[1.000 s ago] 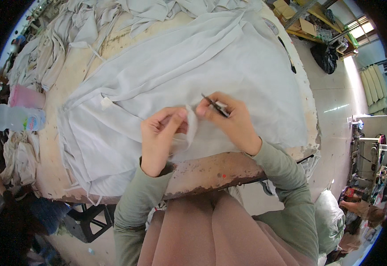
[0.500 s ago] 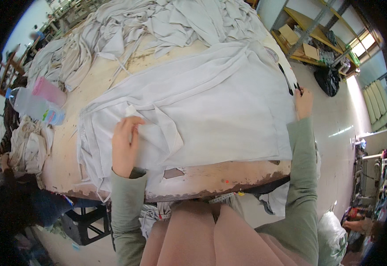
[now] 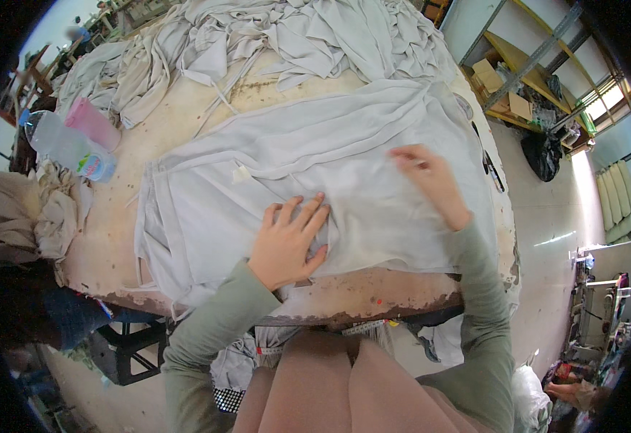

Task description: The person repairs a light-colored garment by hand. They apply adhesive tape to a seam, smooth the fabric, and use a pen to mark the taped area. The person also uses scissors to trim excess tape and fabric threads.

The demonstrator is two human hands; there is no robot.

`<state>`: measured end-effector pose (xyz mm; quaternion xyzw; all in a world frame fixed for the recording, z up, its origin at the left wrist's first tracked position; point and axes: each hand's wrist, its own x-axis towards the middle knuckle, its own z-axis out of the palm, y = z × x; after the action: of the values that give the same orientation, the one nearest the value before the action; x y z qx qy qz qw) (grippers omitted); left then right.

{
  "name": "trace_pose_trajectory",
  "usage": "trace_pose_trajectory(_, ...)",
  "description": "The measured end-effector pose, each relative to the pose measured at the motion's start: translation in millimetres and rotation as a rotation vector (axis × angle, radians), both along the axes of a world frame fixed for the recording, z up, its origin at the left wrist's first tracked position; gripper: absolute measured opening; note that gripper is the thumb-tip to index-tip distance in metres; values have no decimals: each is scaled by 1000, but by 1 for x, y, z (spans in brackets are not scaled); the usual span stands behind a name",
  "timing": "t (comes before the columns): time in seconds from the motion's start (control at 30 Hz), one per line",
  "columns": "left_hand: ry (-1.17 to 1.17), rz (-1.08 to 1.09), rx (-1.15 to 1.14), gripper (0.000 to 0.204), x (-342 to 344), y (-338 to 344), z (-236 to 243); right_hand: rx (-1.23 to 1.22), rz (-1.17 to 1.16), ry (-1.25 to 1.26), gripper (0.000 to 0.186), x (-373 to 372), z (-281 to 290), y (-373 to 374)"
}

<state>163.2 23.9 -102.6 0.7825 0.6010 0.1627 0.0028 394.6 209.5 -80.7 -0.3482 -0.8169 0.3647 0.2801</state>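
A pale grey garment (image 3: 373, 209) lies spread across the table in front of me, with long folds along its far side. My left hand (image 3: 290, 242) rests palm down on its near middle part, fingers spread. Above the right part of the cloth is my right hand (image 3: 431, 180), somewhat blurred, its fingers loosely bent and nothing visible in them. A small white label (image 3: 241, 174) shows on the garment beyond my left hand. Black-handled scissors or snips (image 3: 494, 172) lie at the table's right edge, apart from my right hand.
Rumpled grey cloth (image 3: 294, 36) is heaped on the far side of the table (image 3: 106, 252). A clear bottle (image 3: 70, 148) and a pink cup (image 3: 93, 123) are at the left. Right of the table are a metal shelf (image 3: 525, 58) and a black bag (image 3: 541, 155); a black stool (image 3: 124, 353) stands lower left.
My left hand has moved right and flattened onto the cloth, where a raised fold stood. My right hand has left the black tool at the table edge and swung left over the garment.
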Motion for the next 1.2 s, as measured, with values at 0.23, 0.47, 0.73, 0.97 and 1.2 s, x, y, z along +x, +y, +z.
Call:
trace_pose_trajectory(0.23, -83, -46, 91, 51, 34, 5, -9, 234, 47, -101, 24, -88, -36, -52)
trace_pose_trajectory(0.47, -1111, 212, -5, 30, 20, 34, 5, -443, 42, 287, 17, -70, -24, -48)
trace_pose_trajectory(0.73, -1844, 196, -482, 22, 13, 49, 4, -572, 95, 302, 29, -54, -2, -49)
trace_pose_trajectory(0.97, -1867, 248, -418, 13, 13, 48, -1, -532, 167, 265, 20, -54, -8, -46)
trace_pose_trajectory(1.2, -1826, 243, -330, 13, 17, 44, 1, -473, 80, 245, 20, -60, -6, -57)
